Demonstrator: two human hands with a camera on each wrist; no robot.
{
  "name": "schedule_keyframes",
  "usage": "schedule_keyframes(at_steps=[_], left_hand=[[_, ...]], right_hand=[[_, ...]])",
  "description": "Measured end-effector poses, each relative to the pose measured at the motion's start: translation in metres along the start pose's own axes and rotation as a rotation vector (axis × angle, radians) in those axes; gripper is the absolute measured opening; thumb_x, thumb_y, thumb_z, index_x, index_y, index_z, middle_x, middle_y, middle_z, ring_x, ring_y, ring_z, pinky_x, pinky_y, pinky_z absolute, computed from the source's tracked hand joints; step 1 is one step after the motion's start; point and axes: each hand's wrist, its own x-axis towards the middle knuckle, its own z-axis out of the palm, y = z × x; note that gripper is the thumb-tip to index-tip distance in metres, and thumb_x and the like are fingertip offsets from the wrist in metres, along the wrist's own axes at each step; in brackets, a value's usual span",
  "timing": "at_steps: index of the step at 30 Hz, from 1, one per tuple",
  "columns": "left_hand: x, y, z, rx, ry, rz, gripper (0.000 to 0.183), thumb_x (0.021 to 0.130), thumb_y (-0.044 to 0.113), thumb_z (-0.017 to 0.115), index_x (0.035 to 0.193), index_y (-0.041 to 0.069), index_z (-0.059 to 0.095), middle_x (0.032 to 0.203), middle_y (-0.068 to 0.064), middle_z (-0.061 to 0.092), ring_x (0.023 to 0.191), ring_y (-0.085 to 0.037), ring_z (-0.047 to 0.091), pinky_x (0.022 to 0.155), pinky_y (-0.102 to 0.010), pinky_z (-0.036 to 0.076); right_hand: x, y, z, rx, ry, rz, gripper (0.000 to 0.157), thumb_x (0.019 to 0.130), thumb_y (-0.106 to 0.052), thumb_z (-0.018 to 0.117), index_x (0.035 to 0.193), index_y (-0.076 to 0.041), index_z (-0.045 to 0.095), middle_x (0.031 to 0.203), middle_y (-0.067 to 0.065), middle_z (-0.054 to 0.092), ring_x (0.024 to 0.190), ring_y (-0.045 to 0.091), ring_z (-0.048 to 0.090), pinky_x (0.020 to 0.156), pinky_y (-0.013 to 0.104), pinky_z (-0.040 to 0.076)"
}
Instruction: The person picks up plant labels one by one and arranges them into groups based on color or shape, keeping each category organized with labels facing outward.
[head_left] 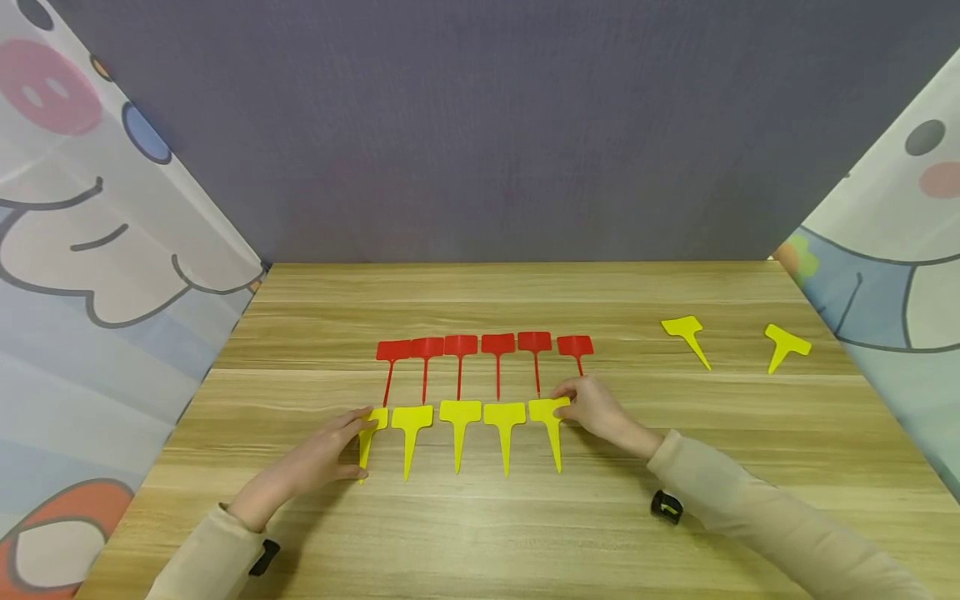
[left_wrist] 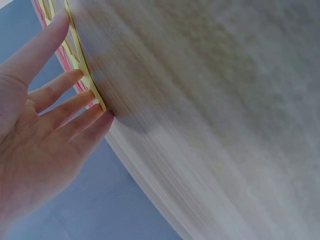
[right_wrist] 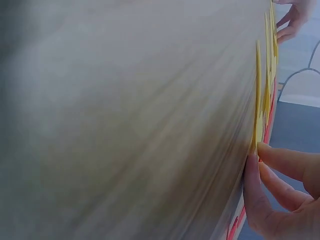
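Note:
Several yellow T-shaped plant labels lie in a row on the table. My left hand point(head_left: 324, 452) is at the leftmost yellow label point(head_left: 365, 446), its nearly straight fingertips touching the label's head and the thumb near the pointed stem tip. In the left wrist view, the fingers point(left_wrist: 85, 117) rest along the label's edge. At the row's other end, my right hand point(head_left: 596, 408) pinches the right edge of the rightmost yellow label point(head_left: 551, 417) between thumb and fingers. Between the hands lie more yellow labels, one of them the middle yellow label point(head_left: 459, 412).
Behind the yellow row, several red plant labels point(head_left: 498, 343) with thin stems form another row. Two loose yellow labels, a left one point(head_left: 684, 327) and a right one point(head_left: 787, 340), lie at the back right of the wooden table point(head_left: 465, 542). A grey panel point(head_left: 510, 133) stands behind.

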Motion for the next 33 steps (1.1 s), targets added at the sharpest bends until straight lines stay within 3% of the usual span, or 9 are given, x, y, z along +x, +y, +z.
schedule_keyframes(at_steps=[13,33], left_hand=[[-0.0007,-0.0001,0.0004,0.002,0.007,0.004,0.063,0.067,0.018,0.076,0.119,-0.007,0.050,0.131,-0.024,0.039,0.115,-0.039,0.041,0.090,-0.048,0.039],[-0.0010,-0.0008,0.0003,0.000,0.005,0.009,0.064,0.067,0.019,0.076,0.119,-0.007,0.050,0.131,-0.024,0.039,0.115,-0.041,0.040,0.090,-0.049,0.039]], right_hand=[[0.0006,-0.0004,-0.0012,-0.067,-0.021,-0.039,0.019,0.071,-0.001,0.070,0.089,0.003,0.067,0.073,0.003,0.058,0.062,0.013,0.041,0.054,0.023,0.035],[-0.0016,0.0019,-0.0011,-0.082,-0.002,-0.057,0.019,0.070,-0.003,0.071,0.087,0.002,0.066,0.080,0.006,0.055,0.071,0.018,0.046,0.062,0.026,0.041]])
